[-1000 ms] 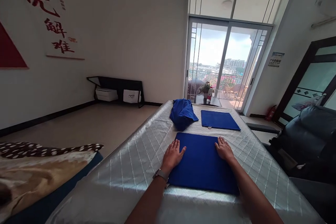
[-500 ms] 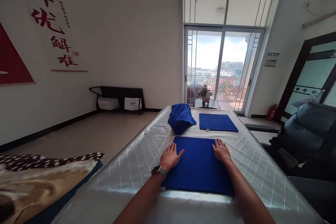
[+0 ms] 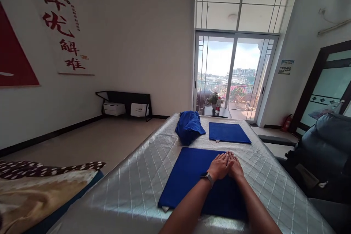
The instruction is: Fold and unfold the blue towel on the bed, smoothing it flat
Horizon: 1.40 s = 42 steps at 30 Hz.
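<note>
Blue cloth (image 3: 186,175) lies under left hand (image 3: 219,166), moved beside right hand (image 3: 235,166), fingers outstretched together.

I am working in what is looking like a lounge, though whether of a home or an office I am not telling for sure. Beyond the wide, shiny silver quilted cover (image 3: 142,175), tall white-framed sliding glass doors (image 3: 233,65) are giving onto a balcony with a brown wicker chair (image 3: 244,100). Left of the cover, a white scroll with red characters (image 3: 60,27) is hanging; right of it, a dark, leathery padded chair (image 3: 330,137) is standing.
</note>
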Each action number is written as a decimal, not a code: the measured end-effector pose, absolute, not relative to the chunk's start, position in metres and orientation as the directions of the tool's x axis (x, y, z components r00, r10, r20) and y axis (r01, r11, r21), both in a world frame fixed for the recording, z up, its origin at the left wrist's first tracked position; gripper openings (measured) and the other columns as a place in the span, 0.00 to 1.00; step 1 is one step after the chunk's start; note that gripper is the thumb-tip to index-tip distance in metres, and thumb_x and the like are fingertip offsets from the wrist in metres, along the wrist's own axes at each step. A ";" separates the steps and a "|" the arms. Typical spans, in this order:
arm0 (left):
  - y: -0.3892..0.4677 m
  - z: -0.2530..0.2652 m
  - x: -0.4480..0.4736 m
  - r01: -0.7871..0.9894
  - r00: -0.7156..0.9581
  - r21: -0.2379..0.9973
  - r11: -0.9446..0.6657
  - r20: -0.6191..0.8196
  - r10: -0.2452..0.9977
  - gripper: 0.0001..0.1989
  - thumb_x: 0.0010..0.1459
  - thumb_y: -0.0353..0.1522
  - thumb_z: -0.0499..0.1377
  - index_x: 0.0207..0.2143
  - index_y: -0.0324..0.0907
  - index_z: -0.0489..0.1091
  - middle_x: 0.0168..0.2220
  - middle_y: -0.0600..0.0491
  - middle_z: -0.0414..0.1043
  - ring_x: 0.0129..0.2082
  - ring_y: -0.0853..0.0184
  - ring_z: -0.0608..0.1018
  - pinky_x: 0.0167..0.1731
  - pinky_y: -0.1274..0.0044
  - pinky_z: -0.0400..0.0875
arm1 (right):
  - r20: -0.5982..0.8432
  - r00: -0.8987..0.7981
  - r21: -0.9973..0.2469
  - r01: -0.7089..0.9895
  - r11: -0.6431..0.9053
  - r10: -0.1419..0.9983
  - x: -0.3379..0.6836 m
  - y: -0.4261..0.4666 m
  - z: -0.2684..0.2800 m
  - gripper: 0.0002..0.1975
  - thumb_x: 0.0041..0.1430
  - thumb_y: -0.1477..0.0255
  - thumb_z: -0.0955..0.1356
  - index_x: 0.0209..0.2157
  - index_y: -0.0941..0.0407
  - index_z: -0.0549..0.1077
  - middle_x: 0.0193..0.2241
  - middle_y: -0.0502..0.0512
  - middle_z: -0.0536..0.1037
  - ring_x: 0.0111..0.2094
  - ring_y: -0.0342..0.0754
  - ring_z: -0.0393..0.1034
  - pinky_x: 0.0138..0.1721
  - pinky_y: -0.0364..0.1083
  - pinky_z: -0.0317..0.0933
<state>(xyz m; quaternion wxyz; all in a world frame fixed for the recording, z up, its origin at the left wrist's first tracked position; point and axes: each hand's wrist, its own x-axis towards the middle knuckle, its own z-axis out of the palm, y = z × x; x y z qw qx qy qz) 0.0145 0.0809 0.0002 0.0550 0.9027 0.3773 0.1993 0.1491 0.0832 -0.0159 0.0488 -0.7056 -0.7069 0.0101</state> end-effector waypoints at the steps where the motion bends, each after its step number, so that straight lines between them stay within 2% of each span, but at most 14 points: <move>1: 0.083 0.000 0.017 0.671 0.620 0.266 -0.693 0.311 0.720 0.32 0.72 0.45 0.35 0.70 0.40 0.52 0.69 0.43 0.58 0.69 0.59 0.61 0.68 0.63 0.52 | 0.053 0.003 -0.081 0.997 0.002 0.999 0.150 0.083 -0.016 0.34 0.67 0.70 0.51 0.72 0.63 0.45 0.73 0.56 0.42 0.73 0.49 0.32 0.70 0.50 0.33; 6: 0.087 -0.003 0.016 0.689 0.575 0.366 -0.625 0.249 0.779 0.34 0.70 0.48 0.35 0.72 0.41 0.50 0.71 0.47 0.52 0.70 0.59 0.57 0.69 0.65 0.47 | 0.052 0.013 -0.080 0.997 -0.009 0.999 0.148 0.085 -0.016 0.33 0.68 0.66 0.51 0.72 0.62 0.46 0.73 0.56 0.44 0.73 0.50 0.34 0.71 0.50 0.32; 10: 0.091 -0.006 0.010 0.695 0.573 0.381 -0.610 0.220 0.790 0.35 0.69 0.50 0.34 0.72 0.45 0.49 0.72 0.52 0.50 0.71 0.59 0.54 0.70 0.65 0.46 | 0.047 0.028 -0.097 0.995 -0.024 0.998 0.147 0.087 -0.015 0.34 0.70 0.62 0.50 0.72 0.62 0.45 0.73 0.56 0.44 0.73 0.50 0.34 0.70 0.50 0.32; 17: 0.104 -0.003 -0.035 0.793 0.481 0.338 -0.507 0.162 0.861 0.44 0.67 0.54 0.29 0.71 0.32 0.49 0.72 0.42 0.49 0.72 0.59 0.51 0.70 0.65 0.42 | 0.036 0.073 -0.152 0.986 -0.067 0.997 0.143 0.090 -0.012 0.35 0.70 0.58 0.49 0.72 0.62 0.44 0.73 0.57 0.44 0.73 0.49 0.34 0.71 0.51 0.32; 23: 0.116 -0.001 -0.091 0.856 0.373 0.331 -0.397 0.136 0.918 0.46 0.65 0.58 0.30 0.71 0.36 0.51 0.72 0.45 0.49 0.73 0.58 0.49 0.70 0.64 0.41 | 0.032 0.086 -0.161 0.984 -0.079 0.996 0.143 0.092 -0.014 0.35 0.70 0.58 0.49 0.72 0.61 0.44 0.73 0.56 0.43 0.73 0.49 0.34 0.71 0.51 0.31; 30: 0.122 -0.003 -0.151 0.897 0.293 0.309 -0.316 0.120 0.949 0.48 0.64 0.59 0.30 0.71 0.33 0.51 0.72 0.43 0.46 0.73 0.58 0.49 0.70 0.64 0.40 | 0.025 0.090 -0.154 0.984 -0.086 0.996 0.143 0.092 -0.013 0.35 0.70 0.58 0.49 0.72 0.60 0.43 0.73 0.55 0.43 0.73 0.48 0.33 0.71 0.51 0.32; 37: 0.128 -0.009 -0.175 0.907 0.248 0.316 -0.279 0.135 0.959 0.48 0.64 0.61 0.32 0.70 0.35 0.52 0.72 0.43 0.46 0.73 0.57 0.48 0.69 0.64 0.41 | 0.020 0.094 -0.148 0.985 -0.090 0.995 0.143 0.090 -0.012 0.35 0.70 0.58 0.49 0.72 0.60 0.43 0.73 0.55 0.43 0.73 0.47 0.32 0.71 0.51 0.31; 42: 0.128 -0.011 -0.179 0.909 0.220 0.328 -0.259 0.151 0.964 0.49 0.64 0.61 0.32 0.70 0.32 0.51 0.72 0.40 0.46 0.73 0.56 0.49 0.69 0.65 0.41 | 0.022 0.096 -0.146 0.985 -0.092 0.995 0.143 0.090 -0.011 0.35 0.70 0.58 0.49 0.72 0.60 0.42 0.73 0.55 0.43 0.73 0.47 0.32 0.71 0.51 0.30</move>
